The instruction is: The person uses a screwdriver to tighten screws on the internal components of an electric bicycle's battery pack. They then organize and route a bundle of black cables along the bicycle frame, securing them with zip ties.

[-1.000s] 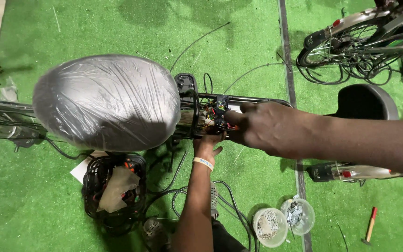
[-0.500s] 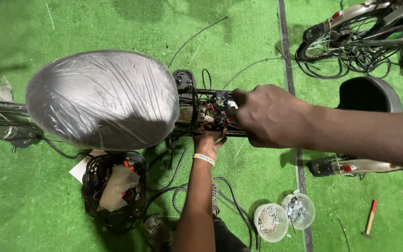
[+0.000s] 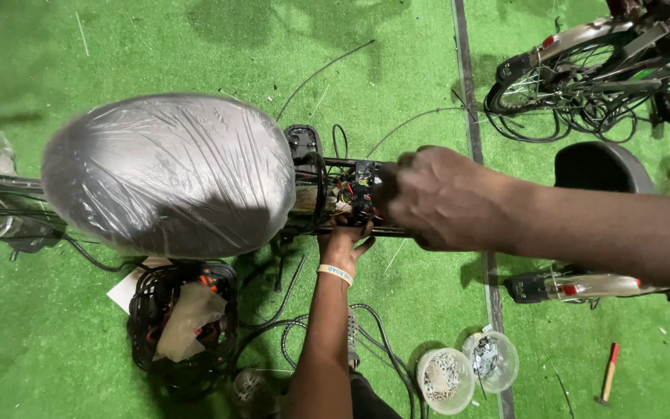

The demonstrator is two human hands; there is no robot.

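Head view, looking straight down on a bicycle frame (image 3: 350, 167) laid over green turf. At the centre, a knot of coloured wiring (image 3: 353, 194) sits against the black frame tubes, just at 3 o'clock of the plastic-wrapped saddle (image 3: 168, 174). The right hand (image 3: 443, 198) comes in from 3 o'clock, its grip pressed together around the wiring and the tube (the fingertips are hidden, so what exactly they pinch cannot be told). The left hand (image 3: 343, 242), with a pale wristband (image 3: 336, 273), reaches up from 6 o'clock and presses against the underside of the same spot; its fingers curl on the frame, though whether they hold anything I cannot tell.

As a judgement, the wiring work looks midway: connectors are exposed and loose cables (image 3: 366, 334) lie uncoiled on the turf, nothing tied off.

Counted: two clear tubs of small hardware (image 3: 467, 368) at 5 o'clock, one red-handled tool (image 3: 608, 374), one black wire basket (image 3: 184, 318) at 7 o'clock, one more saddle (image 3: 602, 167) at 3 o'clock, other bicycles (image 3: 599, 62) at 1 o'clock.
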